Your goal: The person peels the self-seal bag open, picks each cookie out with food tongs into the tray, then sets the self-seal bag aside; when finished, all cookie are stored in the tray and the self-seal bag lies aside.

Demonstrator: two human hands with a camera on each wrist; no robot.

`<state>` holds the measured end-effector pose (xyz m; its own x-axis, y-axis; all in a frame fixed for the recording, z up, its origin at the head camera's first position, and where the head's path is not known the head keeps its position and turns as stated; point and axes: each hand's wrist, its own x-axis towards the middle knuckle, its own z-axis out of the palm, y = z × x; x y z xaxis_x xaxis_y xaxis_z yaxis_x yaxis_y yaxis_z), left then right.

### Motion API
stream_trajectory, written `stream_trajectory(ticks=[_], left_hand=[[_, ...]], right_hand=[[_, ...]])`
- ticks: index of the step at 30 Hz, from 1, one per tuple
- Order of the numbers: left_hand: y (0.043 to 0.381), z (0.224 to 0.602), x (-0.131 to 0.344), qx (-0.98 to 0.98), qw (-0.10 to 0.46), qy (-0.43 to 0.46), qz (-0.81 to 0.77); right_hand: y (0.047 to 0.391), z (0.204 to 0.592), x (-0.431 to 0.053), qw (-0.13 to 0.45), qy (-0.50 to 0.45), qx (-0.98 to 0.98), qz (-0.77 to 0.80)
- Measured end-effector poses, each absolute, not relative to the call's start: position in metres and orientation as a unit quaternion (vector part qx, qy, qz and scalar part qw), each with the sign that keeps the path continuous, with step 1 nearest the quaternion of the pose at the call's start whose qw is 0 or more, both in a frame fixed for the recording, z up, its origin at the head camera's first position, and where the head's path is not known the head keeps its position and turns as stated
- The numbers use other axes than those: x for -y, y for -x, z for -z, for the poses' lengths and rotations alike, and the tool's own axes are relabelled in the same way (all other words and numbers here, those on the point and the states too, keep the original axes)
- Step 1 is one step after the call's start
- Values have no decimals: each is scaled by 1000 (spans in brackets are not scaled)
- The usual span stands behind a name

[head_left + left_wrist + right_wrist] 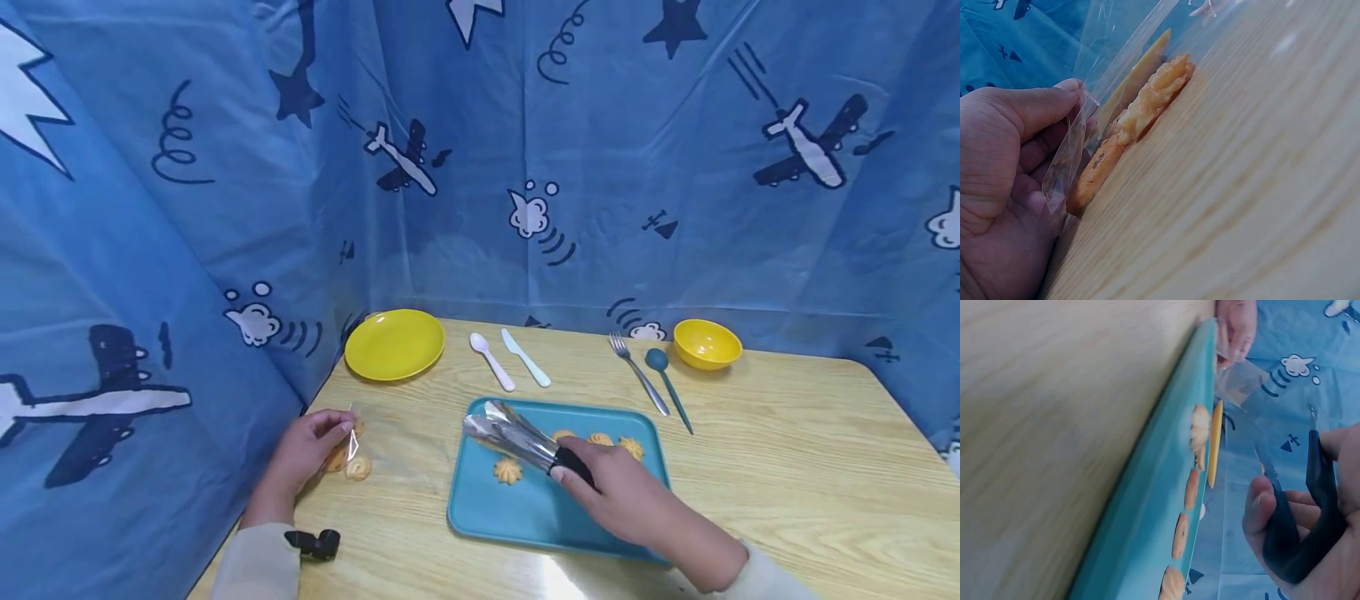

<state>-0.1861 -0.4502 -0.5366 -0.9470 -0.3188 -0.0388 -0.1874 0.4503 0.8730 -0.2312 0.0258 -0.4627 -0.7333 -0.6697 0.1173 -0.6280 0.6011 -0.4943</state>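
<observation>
My left hand [306, 448] pinches the edge of a clear plastic bag [1063, 178] between thumb and fingers. Several cookies [358, 468] lie in the bag on the table; in the left wrist view one piped cookie [1154, 100] shows its ridges. My right hand [628, 493] grips metal tongs [517, 437] by their black handle. Over the blue tray [480, 518], the tongs' tips point left and hold nothing. Piped cookies sit on the tray, one cookie [507, 470] left of the tongs and several along the right side, partly covered by the hand.
Behind the bag is a yellow plate [395, 345]. A white spoon [492, 362] and a pale knife [526, 357] lie behind the tray. Farther right are a fork [640, 373], a dark green spoon [669, 389] and a yellow bowl [707, 344]. Blue curtain [480, 167] borders the table.
</observation>
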Motion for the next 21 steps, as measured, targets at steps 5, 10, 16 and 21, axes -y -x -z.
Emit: stream_trajectory(ticks=[5,10,16,21], left_hand=[[186,537,451,842,59,-151,515],[187,537,452,841,60,-146,518],[187,538,452,842,66,-140,517],[187,540,453,847,70,-133,511]], right_hand=[[237,461,-11,79,355,-890,274],[240,464,6,34,413,-885,213],[245,467,43,-55,469,-876,96],[251,473,79,-89,505,-858,32]])
